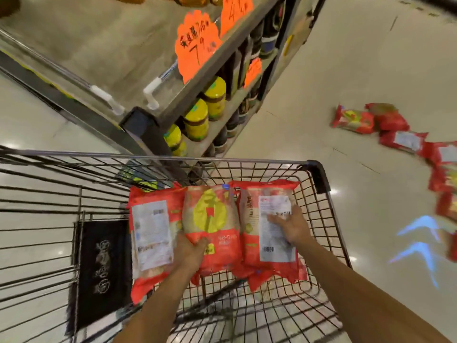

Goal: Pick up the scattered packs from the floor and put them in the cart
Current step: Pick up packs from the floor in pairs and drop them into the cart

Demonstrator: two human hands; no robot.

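Observation:
Three red packs lie side by side inside the wire cart [319, 174]. My left hand [190, 251] grips the lower edge of the middle pack [212, 219], which shows a yellow emblem. On the right pack [269, 233], my right hand [291, 226] rests with fingers spread across its white label. The left pack [153, 233] lies label-up, touched by neither hand. Several more red packs [400, 139] are scattered on the floor at the right, apart from the cart.
A metal shelf unit [148, 95] with yellow-lidded jars [197, 117] and orange price signs [197, 43] stands just beyond the cart's front. A black panel [101, 271] hangs inside the cart at left. Blue light arrows [420, 243] shine on the tiled floor.

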